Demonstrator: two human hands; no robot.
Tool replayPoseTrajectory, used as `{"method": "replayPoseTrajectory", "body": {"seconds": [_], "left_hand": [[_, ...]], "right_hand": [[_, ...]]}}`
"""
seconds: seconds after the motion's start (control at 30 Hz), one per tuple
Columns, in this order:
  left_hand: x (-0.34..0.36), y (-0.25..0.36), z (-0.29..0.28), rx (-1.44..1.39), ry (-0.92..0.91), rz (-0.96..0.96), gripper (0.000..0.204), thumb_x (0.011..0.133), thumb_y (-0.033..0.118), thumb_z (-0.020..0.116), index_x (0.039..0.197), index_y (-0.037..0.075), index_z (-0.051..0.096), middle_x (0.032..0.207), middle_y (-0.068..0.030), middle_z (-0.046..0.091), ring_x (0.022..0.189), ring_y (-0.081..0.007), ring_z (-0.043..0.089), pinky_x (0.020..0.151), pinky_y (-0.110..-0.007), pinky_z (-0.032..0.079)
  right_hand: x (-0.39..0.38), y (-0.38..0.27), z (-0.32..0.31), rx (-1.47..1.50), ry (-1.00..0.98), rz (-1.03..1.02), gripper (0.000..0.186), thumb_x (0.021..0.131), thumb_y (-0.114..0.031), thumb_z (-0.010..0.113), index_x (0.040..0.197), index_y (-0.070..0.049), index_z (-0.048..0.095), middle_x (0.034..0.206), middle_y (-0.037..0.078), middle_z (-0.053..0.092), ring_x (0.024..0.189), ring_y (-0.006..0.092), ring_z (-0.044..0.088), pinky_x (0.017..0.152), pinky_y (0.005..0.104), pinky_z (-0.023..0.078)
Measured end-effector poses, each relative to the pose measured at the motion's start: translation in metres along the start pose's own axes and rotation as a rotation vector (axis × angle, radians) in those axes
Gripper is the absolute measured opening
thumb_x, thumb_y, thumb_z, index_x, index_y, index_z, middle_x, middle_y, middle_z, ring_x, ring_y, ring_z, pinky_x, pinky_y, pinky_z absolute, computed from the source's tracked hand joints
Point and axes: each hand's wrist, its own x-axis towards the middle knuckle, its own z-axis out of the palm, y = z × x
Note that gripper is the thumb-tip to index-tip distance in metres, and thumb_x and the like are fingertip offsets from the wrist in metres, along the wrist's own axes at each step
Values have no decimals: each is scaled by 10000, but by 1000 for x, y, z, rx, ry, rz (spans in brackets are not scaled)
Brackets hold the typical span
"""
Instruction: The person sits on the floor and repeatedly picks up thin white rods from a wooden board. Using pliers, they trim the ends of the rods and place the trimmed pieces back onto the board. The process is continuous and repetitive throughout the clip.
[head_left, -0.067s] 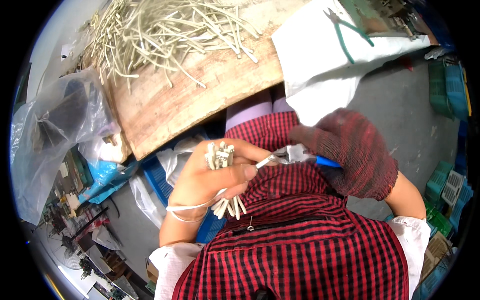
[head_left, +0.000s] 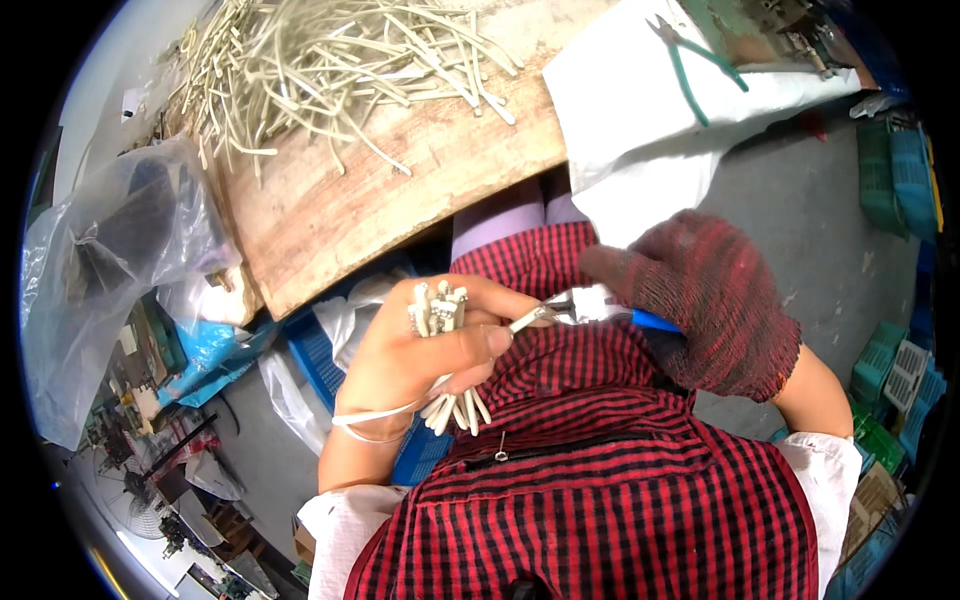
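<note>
Clear of table edge (head_left: 420, 228), right hand (head_left: 708, 305) holds pliers (head_left: 605, 307)

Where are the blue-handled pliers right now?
Just right of centre in the head view, the pliers are in the gloved right hand, their tip pointing toward the bare left hand.

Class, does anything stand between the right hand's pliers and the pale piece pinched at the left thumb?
Nothing visible does: the pliers sit at the tip of the pale piece, though contact is unclear.
</note>
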Motion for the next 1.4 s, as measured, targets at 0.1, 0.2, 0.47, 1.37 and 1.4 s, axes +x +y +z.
{"method": "replayPoseTrajectory", "body": {"seconds": [0.1,0.2,0.47,1.37,1.4], "left_hand": [[0,-1,2,-17,23,6,270,780,-65,603,1042,-116,643,630,-18,565,491,-52,449,442,-196,308],[0,1,5,16,44,-21,271,777,-81,590,1041,-118,642,638,-26,570,495,-51,456,445,-199,313],[7,-8,6,-100,-274,140,231,893,24,611,1113,-38,582,667,-57,601,460,-84,512,366,-192,349],[10,-19,4,-9,100,409,341,911,68,590,1227,-56,563,617,-27,548,497,-83,489,468,-208,359],[8,-20,7,-32,74,398,336,912,69,585,1222,-59,565,618,-27,547,494,-82,485,466,-208,351]], "right_hand": [[6,-5,-9,-95,-10,-36,499,644,-114,758,1129,-167,655,798,107,647,701,274,613,619,388,463],[7,-3,-13,-166,-62,-81,516,640,-110,754,1141,-168,647,785,102,636,686,265,603,605,383,446],[-16,29,29,772,-20,148,489,736,-69,697,1214,-99,596,972,103,664,863,227,650,767,363,507],[9,-13,18,315,146,220,615,724,-105,720,1314,-103,548,988,193,631,849,349,599,766,427,491],[10,-13,17,250,180,174,615,726,-111,721,1316,-105,546,984,190,630,837,350,595,759,429,486]]}}
